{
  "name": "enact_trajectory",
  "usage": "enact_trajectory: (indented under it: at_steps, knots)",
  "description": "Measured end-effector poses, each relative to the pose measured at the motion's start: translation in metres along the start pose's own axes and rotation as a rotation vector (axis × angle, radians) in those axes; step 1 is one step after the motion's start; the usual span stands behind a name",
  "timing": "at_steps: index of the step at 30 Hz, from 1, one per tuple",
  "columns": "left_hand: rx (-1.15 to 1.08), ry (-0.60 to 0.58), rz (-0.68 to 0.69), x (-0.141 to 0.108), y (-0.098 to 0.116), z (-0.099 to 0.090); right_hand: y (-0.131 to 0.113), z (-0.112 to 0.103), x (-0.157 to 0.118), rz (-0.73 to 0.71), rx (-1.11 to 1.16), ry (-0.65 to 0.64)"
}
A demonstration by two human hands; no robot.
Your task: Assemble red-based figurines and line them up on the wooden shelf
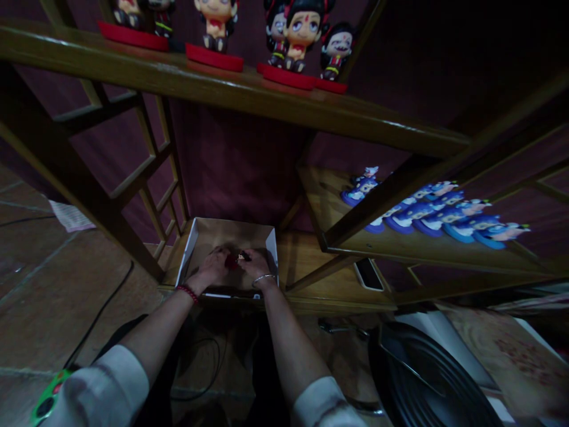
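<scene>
- Our left hand (216, 268), with red bracelet: fingers bent, beside a red piece (231, 261); we cannot tell how far open, nor whether it grips.
- Our right hand (254, 265), with silvery bangle: fingers closed on a small dark-topped figure (242, 257), inside the box, near the red piece.
- One open shallow box (271, 242), on the low wooden shelf (304, 255).
- Red-based figurines (214, 35), on the upper shelf (178, 74).
- Blue-based figurines (427, 213), shelved at right.
- One phone-like object (368, 274), lower shelf.
</scene>
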State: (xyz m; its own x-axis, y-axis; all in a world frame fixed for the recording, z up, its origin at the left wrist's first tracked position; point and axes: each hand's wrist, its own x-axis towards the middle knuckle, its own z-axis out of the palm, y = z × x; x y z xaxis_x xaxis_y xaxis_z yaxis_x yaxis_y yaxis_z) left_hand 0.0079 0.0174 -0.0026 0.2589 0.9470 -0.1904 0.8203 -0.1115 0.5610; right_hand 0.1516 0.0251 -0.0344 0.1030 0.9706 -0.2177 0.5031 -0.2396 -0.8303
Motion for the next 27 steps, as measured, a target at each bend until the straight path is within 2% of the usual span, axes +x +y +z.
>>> enact_trajectory:
  at_steps: [9,15,21,27]
  knots:
    - [-0.468,0.016,-0.004,0.015,-0.009,0.009,0.0,-0.001,-0.001,0.005,0.191,0.003]
    - [-0.75,-0.006,-0.003,0.007,-0.005,0.002,-0.01,-0.009,-0.006,0.073,0.296,-0.019]
    - [-1.135,-0.118,-0.02,0.006,-0.008,-0.001,-0.015,-0.017,-0.01,0.06,0.363,-0.018]
    - [-1.241,-0.146,-0.024,0.007,-0.007,0.002,-0.015,-0.018,-0.011,0.084,0.424,-0.033]
